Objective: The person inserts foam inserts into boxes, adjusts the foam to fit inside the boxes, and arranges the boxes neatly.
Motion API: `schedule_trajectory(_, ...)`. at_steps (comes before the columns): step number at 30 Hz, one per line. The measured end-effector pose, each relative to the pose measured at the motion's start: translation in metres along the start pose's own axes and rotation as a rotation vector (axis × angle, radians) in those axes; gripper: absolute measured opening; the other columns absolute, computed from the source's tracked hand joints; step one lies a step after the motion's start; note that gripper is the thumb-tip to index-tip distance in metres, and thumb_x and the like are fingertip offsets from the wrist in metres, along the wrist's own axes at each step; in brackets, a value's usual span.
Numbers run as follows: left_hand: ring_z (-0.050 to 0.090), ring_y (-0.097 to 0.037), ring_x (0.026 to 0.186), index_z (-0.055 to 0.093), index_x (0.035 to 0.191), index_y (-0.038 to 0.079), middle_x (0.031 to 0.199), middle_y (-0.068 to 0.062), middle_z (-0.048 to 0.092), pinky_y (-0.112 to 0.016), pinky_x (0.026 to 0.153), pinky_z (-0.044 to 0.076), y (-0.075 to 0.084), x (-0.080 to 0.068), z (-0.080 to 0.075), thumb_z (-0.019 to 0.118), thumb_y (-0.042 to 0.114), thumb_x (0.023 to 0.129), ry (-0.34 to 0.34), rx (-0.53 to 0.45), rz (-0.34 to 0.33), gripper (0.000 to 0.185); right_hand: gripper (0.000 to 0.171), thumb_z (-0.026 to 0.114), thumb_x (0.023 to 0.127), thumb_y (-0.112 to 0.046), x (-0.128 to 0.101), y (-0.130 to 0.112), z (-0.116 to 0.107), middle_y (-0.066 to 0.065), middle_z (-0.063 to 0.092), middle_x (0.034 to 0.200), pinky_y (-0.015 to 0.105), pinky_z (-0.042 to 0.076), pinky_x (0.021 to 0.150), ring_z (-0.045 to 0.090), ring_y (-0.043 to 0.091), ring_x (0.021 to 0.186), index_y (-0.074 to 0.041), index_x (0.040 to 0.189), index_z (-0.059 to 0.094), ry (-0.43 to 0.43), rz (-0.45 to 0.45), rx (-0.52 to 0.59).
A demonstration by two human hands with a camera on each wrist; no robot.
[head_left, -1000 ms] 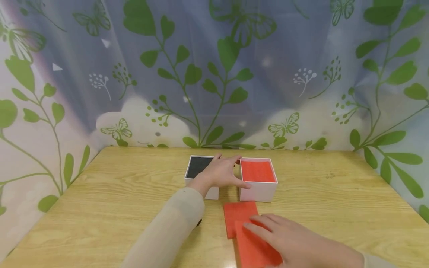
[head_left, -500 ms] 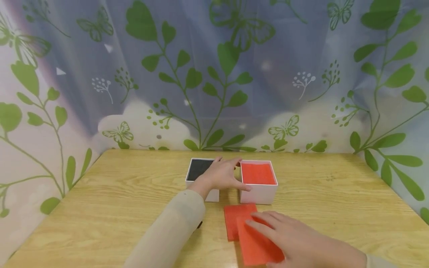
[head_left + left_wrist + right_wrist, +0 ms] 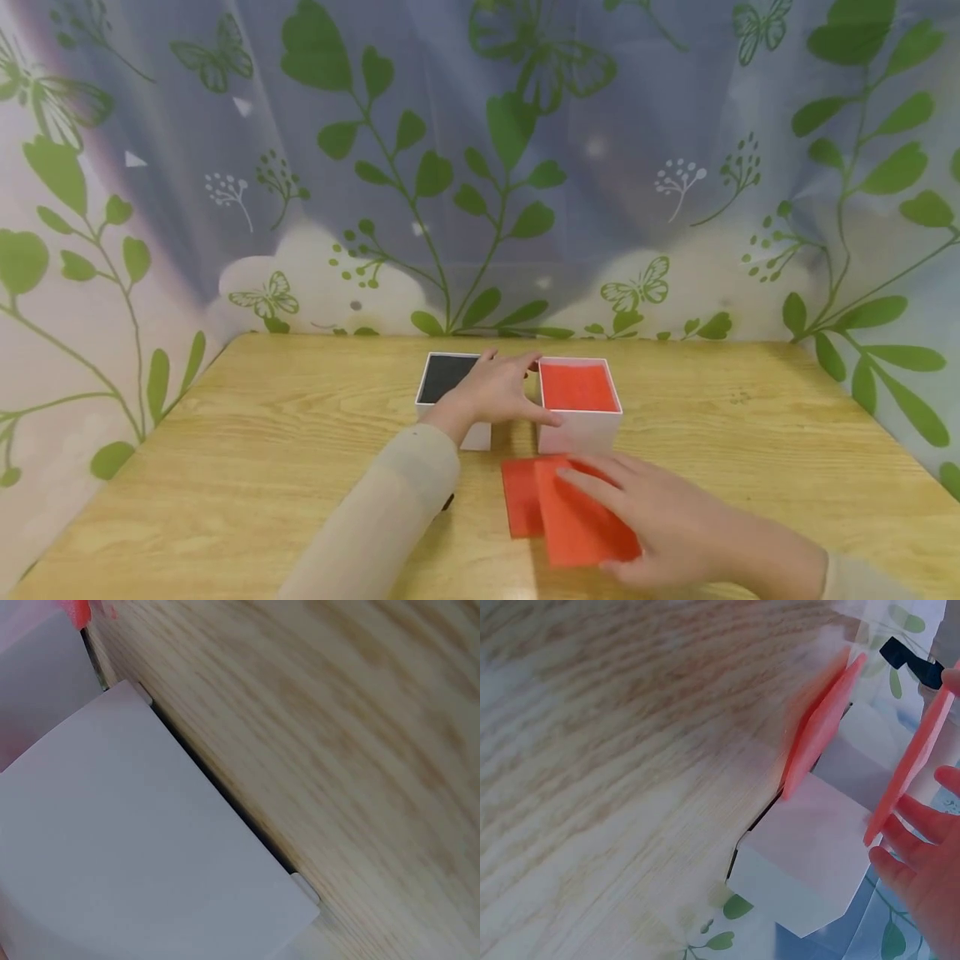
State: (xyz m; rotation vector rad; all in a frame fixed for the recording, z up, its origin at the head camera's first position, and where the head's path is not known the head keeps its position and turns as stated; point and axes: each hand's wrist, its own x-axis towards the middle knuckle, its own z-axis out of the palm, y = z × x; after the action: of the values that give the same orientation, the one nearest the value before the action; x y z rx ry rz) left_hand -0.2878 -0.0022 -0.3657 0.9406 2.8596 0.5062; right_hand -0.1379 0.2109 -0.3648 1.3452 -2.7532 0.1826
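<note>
In the head view, two white boxes stand side by side near the middle of the wooden bench (image 3: 225, 433): one box with a black inside (image 3: 448, 385) on the left and one box with a red inside (image 3: 579, 404) on the right, with a narrow gap between them. The left hand (image 3: 498, 390) rests over this gap, fingers relaxed and spread, the thumb touching the near left corner of the red box; it grips nothing. In front of the red box, a red sheet (image 3: 521, 498) lies flat on the bench, its far edge just beside the box wall. The right hand (image 3: 660, 517) holds a second red sheet (image 3: 581, 521) which overlaps the first one, fingers stretched on top of it and the thumb under its near edge. The bench has wide free room on the left and right sides, and a leaf-patterned curtain (image 3: 480, 167) closes it at the back.

In the left wrist view, only a white box wall (image 3: 142, 847) and the bench surface beside it are visible; the hand is not seen.

In the right wrist view, the fingertips (image 3: 915, 847) pinch the held sheet (image 3: 911, 769) at its lower edge, and it is tilted up from the bench. The other sheet (image 3: 819, 727) appears near the white box (image 3: 817, 862).
</note>
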Motion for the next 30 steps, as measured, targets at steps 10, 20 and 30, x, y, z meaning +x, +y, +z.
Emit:
schedule_trajectory(10,0.048,-0.013,0.12,0.03,0.146,0.014,0.131,0.003,0.053,-0.043,0.112,0.006,-0.001,-0.001,-0.001,0.066,0.068,0.069,-0.002,-0.005,-0.002,0.101,0.085,0.069,0.079,-0.042,0.0,0.009,0.001,0.003,0.026,0.15,0.047,0.045,0.092,0.037,0.025,0.128,-0.019,0.149,0.026,0.084,-0.026,-0.028)
schedule_trajectory(20,0.048,-0.011,0.12,0.03,0.146,0.014,0.132,0.004,0.052,-0.043,0.112,0.007,0.001,0.0,-0.002,0.066,0.068,0.069,-0.011,0.007,-0.001,0.101,0.082,0.068,0.08,-0.042,-0.002,0.016,-0.003,0.007,0.032,0.146,0.048,0.045,0.091,0.04,0.025,0.126,-0.016,0.147,0.029,0.124,-0.021,-0.037)
schedule_trajectory(30,0.048,-0.011,0.12,0.031,0.146,0.013,0.133,0.003,0.051,-0.043,0.112,0.007,0.0,0.002,-0.002,0.067,0.066,0.07,-0.013,-0.001,0.003,0.099,0.082,0.07,0.08,-0.038,-0.001,0.028,-0.005,0.009,0.03,0.148,0.049,0.043,0.094,0.037,0.03,0.128,-0.015,0.147,0.029,0.093,0.063,0.003)
